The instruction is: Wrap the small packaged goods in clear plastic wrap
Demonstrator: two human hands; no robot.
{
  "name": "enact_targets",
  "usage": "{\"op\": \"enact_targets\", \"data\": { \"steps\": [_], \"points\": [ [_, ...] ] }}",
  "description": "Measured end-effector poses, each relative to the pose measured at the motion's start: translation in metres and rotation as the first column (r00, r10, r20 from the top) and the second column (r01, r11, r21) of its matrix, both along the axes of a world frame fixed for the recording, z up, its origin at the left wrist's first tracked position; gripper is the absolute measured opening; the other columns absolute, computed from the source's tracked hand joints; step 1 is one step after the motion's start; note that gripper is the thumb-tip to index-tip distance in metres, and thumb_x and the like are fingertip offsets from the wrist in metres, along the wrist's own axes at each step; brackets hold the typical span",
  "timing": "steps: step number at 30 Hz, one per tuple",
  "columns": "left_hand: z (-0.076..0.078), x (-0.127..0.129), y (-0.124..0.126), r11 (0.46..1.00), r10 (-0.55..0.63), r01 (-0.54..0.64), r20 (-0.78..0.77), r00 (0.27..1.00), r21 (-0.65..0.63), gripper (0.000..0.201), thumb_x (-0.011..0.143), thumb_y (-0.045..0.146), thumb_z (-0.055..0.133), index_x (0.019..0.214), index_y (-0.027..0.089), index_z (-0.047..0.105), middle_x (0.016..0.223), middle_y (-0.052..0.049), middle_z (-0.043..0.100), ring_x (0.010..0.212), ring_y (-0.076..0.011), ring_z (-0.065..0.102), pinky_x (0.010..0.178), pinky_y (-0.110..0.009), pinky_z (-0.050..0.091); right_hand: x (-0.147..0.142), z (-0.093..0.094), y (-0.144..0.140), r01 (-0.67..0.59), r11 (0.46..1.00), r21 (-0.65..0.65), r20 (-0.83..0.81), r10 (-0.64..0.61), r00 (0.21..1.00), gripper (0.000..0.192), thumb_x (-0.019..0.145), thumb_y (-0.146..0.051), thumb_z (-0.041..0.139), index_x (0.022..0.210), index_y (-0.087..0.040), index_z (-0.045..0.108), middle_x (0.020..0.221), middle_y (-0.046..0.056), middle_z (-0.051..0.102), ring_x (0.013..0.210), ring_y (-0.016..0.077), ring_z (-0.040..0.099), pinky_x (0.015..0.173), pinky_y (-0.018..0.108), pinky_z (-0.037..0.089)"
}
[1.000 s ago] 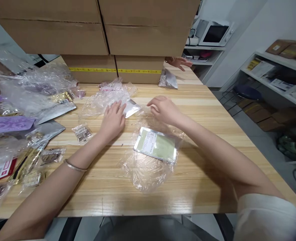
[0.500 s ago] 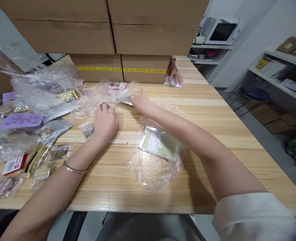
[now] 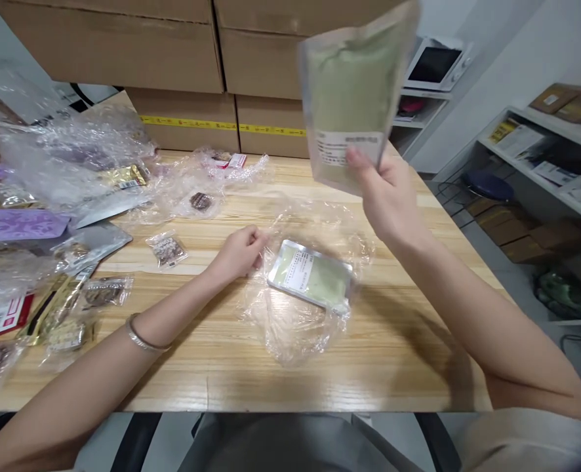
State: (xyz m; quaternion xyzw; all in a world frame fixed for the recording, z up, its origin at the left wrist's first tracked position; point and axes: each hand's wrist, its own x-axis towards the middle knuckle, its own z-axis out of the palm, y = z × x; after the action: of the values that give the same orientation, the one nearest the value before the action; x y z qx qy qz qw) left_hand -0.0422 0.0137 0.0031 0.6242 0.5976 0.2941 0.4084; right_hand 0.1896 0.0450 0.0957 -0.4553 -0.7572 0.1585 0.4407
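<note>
Green pkt [image 3: 354, 95], contents unclr, R hand [image 3: 389, 193]

Pale wall [image 3: 541, 52]; grey floor [image 3: 514, 275] — laden shelves [image 3: 536, 122]

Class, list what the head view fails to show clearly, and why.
All in the head view:
Held-up green pouch: lettering blurred; the right hand covers part of its label.
Left hand: fingertips hidden by the hand itself, so any grip on the clear wrap is uncertain.
Upper boxes: tops cut off by the upper edge.
Microwave: left part hidden behind the pouch.
</note>
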Motion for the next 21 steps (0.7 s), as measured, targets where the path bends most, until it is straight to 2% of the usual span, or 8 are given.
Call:
{"op": "enact_targets", "data": {
  "steps": [4, 7, 10, 13, 15, 17, 19, 21],
  "points": [
    [0.009, -0.012, -0.009, 0.973, 0.08, -0.069, 0.04, 0.996, -0.221, 0.027, 0.095, 0.042, 0.044, 0.075, 0.024, 0.04, 0.042, 0.005, 0.05, 0.03, -0.0137, 0.043, 0.038, -0.024, 0.026, 0.019, -0.036, -0.042, -0.005, 0.989, -0.148, 0.207, 0.036, 0.978, 0.033, 0.098, -0.042, 0.049, 0.121, -0.028, 0.069, 0.1, 0.005, 0.073, 0.109, 0.029, 0.065, 0.092, 0.045, 0.053],
    [0.014, -0.02, -0.013, 0.978, -0.015, -0.028, -0.199, 0.98, -0.209, 0.032, 0.095, 0.045, 0.044, 0.072, 0.024, 0.04, 0.044, 0.003, 0.051, 0.035, -0.0155, 0.047, 0.041, -0.025, 0.029, 0.023, -0.065, -0.057, -0.18, 0.956, -0.234, 0.399, 0.263, 0.879, 0.031, 0.093, -0.03, 0.056, 0.121, -0.027, 0.069, 0.111, 0.008, 0.073, 0.114, 0.0292, 0.064, 0.106, 0.051, 0.045],
    [0.022, -0.024, -0.019, 0.987, 0.087, 0.02, -0.632, 0.77, 0.16, 0.035, 0.095, 0.043, 0.045, 0.069, 0.02, 0.05, 0.06, -0.006, 0.06, 0.06, -0.023, 0.062, 0.055, -0.03, 0.041, 0.032, -0.064, -0.061, -0.352, 0.902, -0.252, 0.473, 0.432, 0.768, 0.033, 0.091, -0.03, 0.058, 0.122, -0.022, 0.067, 0.13, 0.012, 0.066, 0.123, 0.0299, 0.058, 0.113, 0.056, 0.036],
    [0.03, -0.013, -0.025, 0.808, 0.211, 0.281, -0.7, 0.682, 0.517, 0.036, 0.098, 0.036, 0.039, 0.081, 0.016, 0.063, 0.083, -0.013, 0.067, 0.086, -0.027, 0.064, 0.071, -0.036, 0.047, 0.045, -0.046, -0.068, -0.451, 0.86, -0.239, 0.445, 0.51, 0.736, 0.035, 0.091, -0.022, 0.051, 0.122, -0.026, 0.066, 0.132, 0.008, 0.064, 0.122, 0.0262, 0.058, 0.106, 0.051, 0.043],
    [0.028, 0.001, -0.028, 0.658, -0.04, 0.541, -0.693, 0.72, 0.524, 0.035, 0.099, 0.038, 0.041, 0.098, 0.014, 0.067, 0.102, -0.015, 0.068, 0.1, -0.0269, 0.062, 0.083, -0.039, 0.05, 0.049, -0.04, -0.078, -0.527, 0.799, -0.289, 0.411, 0.601, 0.686, 0.042, 0.085, -0.016, 0.053, 0.124, -0.028, 0.064, 0.13, 0.006, 0.065, 0.122, 0.0239, 0.058, 0.105, 0.046, 0.045],
    [0.021, 0.015, -0.029, 0.534, -0.31, 0.713, -0.68, 0.664, 0.453, 0.045, 0.096, 0.047, 0.049, 0.124, 0.015, 0.062, 0.132, -0.017, 0.059, 0.123, -0.0308, 0.053, 0.102, -0.047, 0.045, 0.049, -0.044, -0.09, -0.58, 0.734, -0.354, 0.398, 0.679, 0.617, 0.044, 0.085, -0.014, 0.055, 0.127, -0.028, 0.064, 0.129, 0.005, 0.066, 0.123, 0.0225, 0.057, 0.106, 0.043, 0.044],
    [0.01, 0.023, -0.028, 0.52, -0.44, 0.771, -0.659, 0.61, 0.368, 0.063, 0.091, 0.058, 0.056, 0.143, 0.024, 0.05, 0.157, -0.015, 0.037, 0.141, -0.0378, 0.035, 0.115, -0.06, 0.027, 0.048, -0.052, -0.101, -0.588, 0.716, -0.376, 0.388, 0.698, 0.602, 0.035, 0.091, -0.016, 0.053, 0.12, -0.029, 0.067, 0.12, 0.005, 0.071, 0.119, 0.0216, 0.06, 0.103, 0.041, 0.047],
    [0.0, 0.024, -0.026, 0.574, -0.471, 0.765, -0.646, 0.601, 0.294, 0.068, 0.088, 0.064, 0.057, 0.148, 0.035, 0.043, 0.163, -0.01, 0.024, 0.146, -0.0421, 0.025, 0.116, -0.068, 0.015, 0.051, -0.057, -0.11, -0.552, 0.748, -0.367, 0.353, 0.661, 0.662, 0.024, 0.095, -0.02, 0.053, 0.107, -0.03, 0.072, 0.103, 0.004, 0.075, 0.103, 0.0207, 0.067, 0.092, 0.037, 0.052]
  ]
}}
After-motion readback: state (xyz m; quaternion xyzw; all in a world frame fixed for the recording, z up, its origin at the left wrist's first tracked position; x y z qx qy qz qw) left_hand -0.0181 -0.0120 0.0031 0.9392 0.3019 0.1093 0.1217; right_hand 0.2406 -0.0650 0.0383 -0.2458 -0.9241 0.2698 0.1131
